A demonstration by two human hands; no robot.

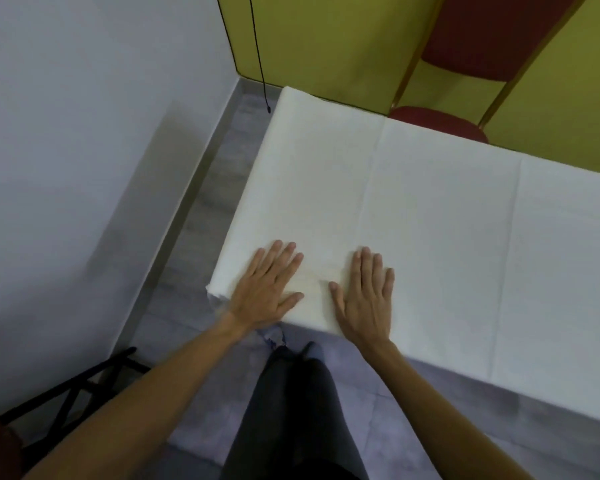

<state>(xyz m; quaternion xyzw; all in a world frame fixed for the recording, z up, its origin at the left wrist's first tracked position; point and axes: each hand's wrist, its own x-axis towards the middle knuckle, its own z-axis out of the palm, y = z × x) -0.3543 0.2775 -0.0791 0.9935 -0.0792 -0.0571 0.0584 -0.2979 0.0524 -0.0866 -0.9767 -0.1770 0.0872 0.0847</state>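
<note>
Step in hand, as judged: smoothing the white cloth flat over the surface. The surface itself is hidden under it. The cloth covers the whole top in view. Its near edge hangs over toward the person, and fold creases run across it from near edge to far edge.

Left grip: palm down, fingers straight and close together, thumb splayed to the right. It presses on the cloth just inside the near left corner.

Right grip: palm down likewise, fingers straight, thumb pointing left, heel of the palm at the near edge.

Neither clamps anything; both lie spread flat. They sit near each other, thumbs apart, with a patch of faint wrinkles between them. Both forearms reach forward from the bottom of the view, wrists low.

Next move, as judged: slide the palms apart, or away from the body, to push the wrinkles out. Pressure should be light and even so the cloth does not drag off the corner. The corner looks slightly bunched and may need a tug.

A red chair stands at the far edge.
</note>
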